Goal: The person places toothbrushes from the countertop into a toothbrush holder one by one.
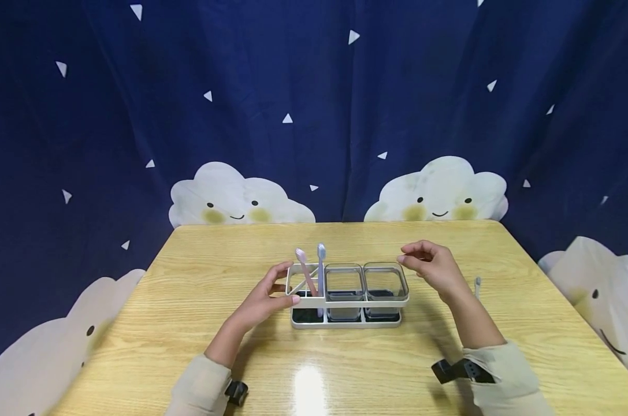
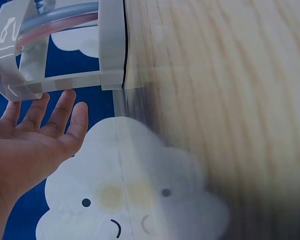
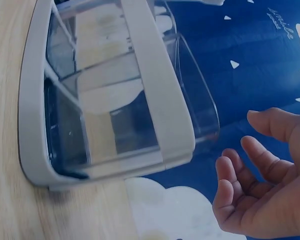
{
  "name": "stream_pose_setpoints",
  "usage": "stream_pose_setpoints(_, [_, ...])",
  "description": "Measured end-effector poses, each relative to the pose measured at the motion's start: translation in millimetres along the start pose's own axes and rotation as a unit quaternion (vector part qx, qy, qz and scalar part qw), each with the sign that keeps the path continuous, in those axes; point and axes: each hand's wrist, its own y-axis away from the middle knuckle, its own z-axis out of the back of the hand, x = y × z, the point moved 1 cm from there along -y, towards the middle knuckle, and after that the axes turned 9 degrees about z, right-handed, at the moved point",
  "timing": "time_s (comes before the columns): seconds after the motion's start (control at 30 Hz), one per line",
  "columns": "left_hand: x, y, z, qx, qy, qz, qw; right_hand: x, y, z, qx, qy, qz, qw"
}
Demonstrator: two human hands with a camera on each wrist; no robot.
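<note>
A white toothbrush holder (image 1: pixel 355 325) stands on the table, with a pink toothbrush (image 1: pixel 307 274) and a blue toothbrush (image 1: pixel 321 271) leaning in its left section. Two clear cups, a middle one (image 1: pixel 344 277) and a right one (image 1: pixel 385 277), sit in the other sections. My left hand (image 1: pixel 260 297) holds the holder's left end, thumb at the front and fingers toward the back. In the left wrist view its fingertips touch the frame. Beside the right cup, my right hand (image 1: pixel 432 268) is in the air, fingers loosely bent and holding nothing; the right wrist view shows a gap between hand and cup.
Another toothbrush (image 1: pixel 477 286) lies on the wooden table (image 1: pixel 189 346) to the right, partly hidden behind my right forearm. A dark blue curtain (image 1: pixel 314 69) with white triangles and clouds hangs behind the table.
</note>
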Motion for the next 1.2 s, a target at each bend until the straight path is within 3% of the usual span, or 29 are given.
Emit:
stream_pose_setpoints(0.37, [3.9, -3.0, 1.1, -0.001, -0.001, 0.001, 1.0, -12.9, 7.7, 18.6, -0.016, 0.042, -0.01, 0.999])
stream_pose_setpoints(0.67, [5.1, -3.2, 1.7, -0.001, 0.0, -0.001, 1.0, -23.3, 14.6, 36.0, -0.06, 0.055, -0.021, 0.996])
stream_pose_setpoints(1.2, [4.3, -4.6, 1.6, 0.007, 0.003, 0.01, 0.9999, -55.7, 29.9, 73.3, -0.075, 0.134, -0.082, 0.985])
